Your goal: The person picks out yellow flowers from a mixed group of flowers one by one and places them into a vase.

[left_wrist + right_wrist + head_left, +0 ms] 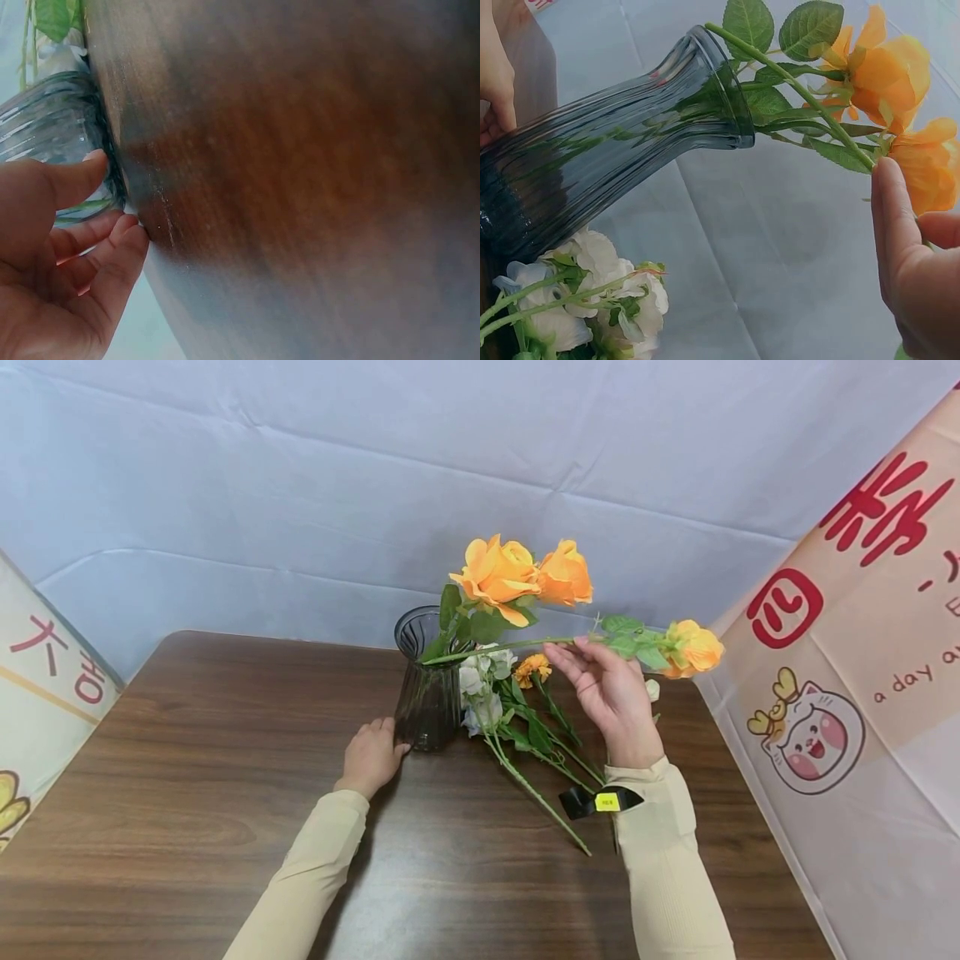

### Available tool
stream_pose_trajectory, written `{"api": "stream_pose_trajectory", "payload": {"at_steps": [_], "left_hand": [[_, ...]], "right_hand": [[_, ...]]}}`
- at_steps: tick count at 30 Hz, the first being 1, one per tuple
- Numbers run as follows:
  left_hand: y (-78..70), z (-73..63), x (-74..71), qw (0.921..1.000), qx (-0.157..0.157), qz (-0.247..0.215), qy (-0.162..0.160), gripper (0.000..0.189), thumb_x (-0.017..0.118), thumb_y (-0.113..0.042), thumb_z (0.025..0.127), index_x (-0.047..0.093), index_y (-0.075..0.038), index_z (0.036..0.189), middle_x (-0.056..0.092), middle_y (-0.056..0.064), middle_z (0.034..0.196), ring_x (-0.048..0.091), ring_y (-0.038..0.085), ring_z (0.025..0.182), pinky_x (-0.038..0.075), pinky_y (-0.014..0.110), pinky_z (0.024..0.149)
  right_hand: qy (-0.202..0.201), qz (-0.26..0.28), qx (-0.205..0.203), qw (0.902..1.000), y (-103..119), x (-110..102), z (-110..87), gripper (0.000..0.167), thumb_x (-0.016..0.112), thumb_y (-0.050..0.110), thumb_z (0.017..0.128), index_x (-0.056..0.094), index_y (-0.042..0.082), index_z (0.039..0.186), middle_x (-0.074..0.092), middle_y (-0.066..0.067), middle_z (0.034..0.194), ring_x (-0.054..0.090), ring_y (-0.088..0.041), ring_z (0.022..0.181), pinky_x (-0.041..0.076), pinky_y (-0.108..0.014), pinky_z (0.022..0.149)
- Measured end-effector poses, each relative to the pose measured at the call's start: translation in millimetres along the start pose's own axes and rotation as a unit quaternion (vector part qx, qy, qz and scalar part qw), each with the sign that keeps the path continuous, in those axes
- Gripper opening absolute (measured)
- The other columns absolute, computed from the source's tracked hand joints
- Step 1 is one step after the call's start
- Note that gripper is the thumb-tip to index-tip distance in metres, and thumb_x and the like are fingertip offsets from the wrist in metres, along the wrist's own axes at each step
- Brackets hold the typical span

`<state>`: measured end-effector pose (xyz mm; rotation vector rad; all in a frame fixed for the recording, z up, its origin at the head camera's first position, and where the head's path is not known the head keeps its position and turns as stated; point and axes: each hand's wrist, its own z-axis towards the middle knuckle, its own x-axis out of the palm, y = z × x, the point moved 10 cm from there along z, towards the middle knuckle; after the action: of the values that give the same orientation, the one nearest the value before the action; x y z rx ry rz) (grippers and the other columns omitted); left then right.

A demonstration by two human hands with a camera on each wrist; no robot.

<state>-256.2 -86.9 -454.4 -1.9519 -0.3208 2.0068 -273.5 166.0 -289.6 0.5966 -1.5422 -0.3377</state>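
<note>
My left hand (371, 756) holds the base of a dark, ribbed glass vase (429, 714), which stands upright. In the left wrist view the thumb lies along the glass, with the fingers (112, 247) curled at its foot. Two orange roses (498, 572) stand in the vase and lean right over its rim. My right hand (615, 697) pinches the green stem of a yellow-orange rose (696, 650), held nearly level with its bloom to the right. The cut end of that stem (742, 41) is at the vase's mouth, outside the glass in the right wrist view.
White flowers (483, 677) and a small orange flower (532, 670) lie on the wooden table (225, 827) to the right of the vase, their stems pointing toward the front. A pale cloth (300, 510) hangs behind the table, and a printed banner (847, 693) at the right.
</note>
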Motion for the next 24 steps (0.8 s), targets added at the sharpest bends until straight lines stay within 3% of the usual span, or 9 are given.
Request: {"api": "stream_pose_trajectory", "payload": {"at_steps": [10, 12, 13, 16, 19, 22, 24], "left_hand": [[-1.1, -0.5, -0.9, 1.0, -0.001, 0.001, 0.0, 0.046, 0.063, -0.027, 0.087, 0.052, 0.006, 0.116, 0.056, 0.022, 0.113, 0.053, 0.037, 0.101, 0.044, 0.045, 0.086], [-1.2, -0.6, -0.7, 1.0, -0.002, 0.0, 0.004, 0.047, 0.063, -0.027, 0.087, 0.052, 0.006, 0.117, 0.055, 0.023, 0.115, 0.052, 0.037, 0.102, 0.044, 0.045, 0.087], [-1.3, -0.7, -0.6, 1.0, -0.002, 0.0, 0.006, 0.047, 0.063, -0.027, 0.087, 0.051, 0.007, 0.118, 0.055, 0.023, 0.116, 0.052, 0.037, 0.103, 0.044, 0.045, 0.087], [-1.3, -0.8, -0.1, 1.0, -0.002, 0.0, 0.01, 0.048, 0.063, -0.027, 0.087, 0.051, 0.007, 0.119, 0.054, 0.024, 0.117, 0.051, 0.037, 0.104, 0.044, 0.045, 0.088], [-1.3, -0.9, 0.1, 0.9999, -0.003, 0.002, 0.011, 0.048, 0.063, -0.027, 0.087, 0.05, 0.007, 0.12, 0.054, 0.024, 0.117, 0.051, 0.037, 0.104, 0.044, 0.045, 0.088], [-1.6, -0.9, -0.5, 1.0, -0.003, 0.003, 0.009, 0.049, 0.063, -0.027, 0.087, 0.05, 0.008, 0.12, 0.054, 0.024, 0.117, 0.051, 0.037, 0.104, 0.044, 0.045, 0.088], [-1.8, -1.0, -0.9, 1.0, -0.002, 0.003, 0.007, 0.049, 0.063, -0.027, 0.087, 0.05, 0.008, 0.12, 0.054, 0.024, 0.117, 0.052, 0.037, 0.104, 0.044, 0.045, 0.088]], "right_hand": [[0.019, -0.009, -0.024, 0.9995, 7, 5, 2.7, 0.013, 0.043, -0.016, 0.088, 0.054, -0.016, 0.082, 0.052, -0.027, 0.08, 0.061, -0.045, 0.086, 0.048, -0.044, 0.082], [0.022, -0.016, -0.033, 0.9991, 8, 6, 2.9, 0.009, 0.044, -0.016, 0.088, 0.053, -0.015, 0.085, 0.052, -0.026, 0.077, 0.061, -0.045, 0.085, 0.048, -0.045, 0.082], [0.026, -0.022, -0.036, 0.9988, 8, 6, 2.5, 0.01, 0.043, -0.017, 0.088, 0.05, -0.015, 0.095, 0.052, -0.026, 0.077, 0.062, -0.044, 0.084, 0.048, -0.045, 0.082], [0.037, -0.044, -0.045, 0.9973, 9, 8, 1.0, 0.046, 0.042, -0.017, 0.088, 0.03, -0.002, 0.129, 0.053, -0.024, 0.072, 0.062, -0.043, 0.083, 0.047, -0.046, 0.083], [0.051, -0.065, -0.052, 0.9952, 8, 11, -0.4, 0.076, 0.04, -0.018, 0.088, 0.002, 0.02, 0.143, 0.055, -0.023, 0.071, 0.063, -0.041, 0.082, 0.045, -0.046, 0.085], [0.058, -0.08, -0.057, 0.9934, 8, 14, 0.0, 0.081, 0.04, -0.018, 0.088, -0.002, 0.022, 0.143, 0.057, -0.024, 0.071, 0.064, -0.04, 0.081, 0.044, -0.047, 0.086], [0.061, -0.086, -0.063, 0.9924, 8, 17, 0.8, 0.07, 0.042, -0.019, 0.087, 0.009, 0.009, 0.142, 0.057, -0.025, 0.071, 0.064, -0.04, 0.08, 0.045, -0.047, 0.085]]}}
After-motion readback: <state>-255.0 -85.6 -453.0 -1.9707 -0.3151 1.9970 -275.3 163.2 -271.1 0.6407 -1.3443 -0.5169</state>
